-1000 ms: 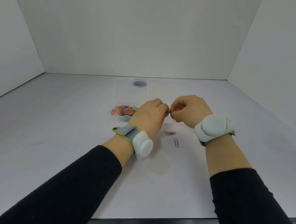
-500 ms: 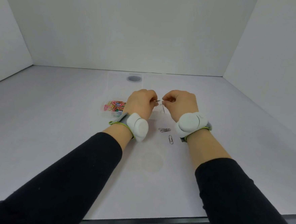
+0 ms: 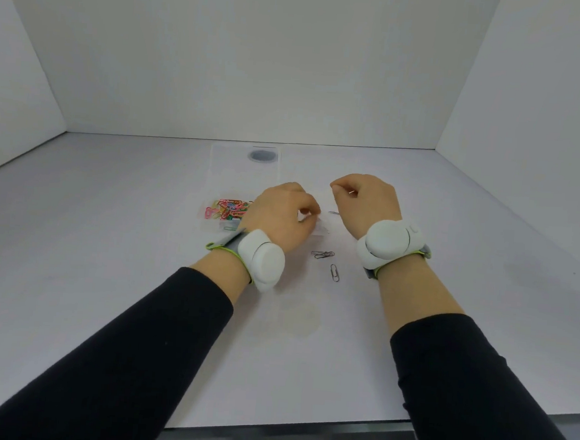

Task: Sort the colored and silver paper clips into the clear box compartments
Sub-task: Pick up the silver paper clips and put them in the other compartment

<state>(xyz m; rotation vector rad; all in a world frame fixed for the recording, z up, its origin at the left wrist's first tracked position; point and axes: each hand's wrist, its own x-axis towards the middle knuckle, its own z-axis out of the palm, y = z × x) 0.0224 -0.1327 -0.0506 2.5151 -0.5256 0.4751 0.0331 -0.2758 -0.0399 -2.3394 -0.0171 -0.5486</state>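
The clear box (image 3: 216,180) lies open in the middle of the white table. Its front left compartment holds a heap of colored paper clips (image 3: 229,208). My left hand (image 3: 278,215) hovers over the box's front right part with its fingers curled; no clip shows in them. My right hand (image 3: 365,201) is raised to the right of it, pinching a silver paper clip (image 3: 351,191) whose tip sticks out. Another silver clip (image 3: 333,212) shows between the hands. A linked pair of silver clips (image 3: 323,254) and a single silver clip (image 3: 335,273) lie on the table in front of the box.
A grey round spot (image 3: 263,155) shows on the far part of the clear box. White walls close in the table on the left, back and right. The table's front edge (image 3: 284,425) runs below my forearms.
My hands, pinched together on silver clips before, have pulled apart. The right hand rose to the right with a clip; the left hand dropped toward the box.
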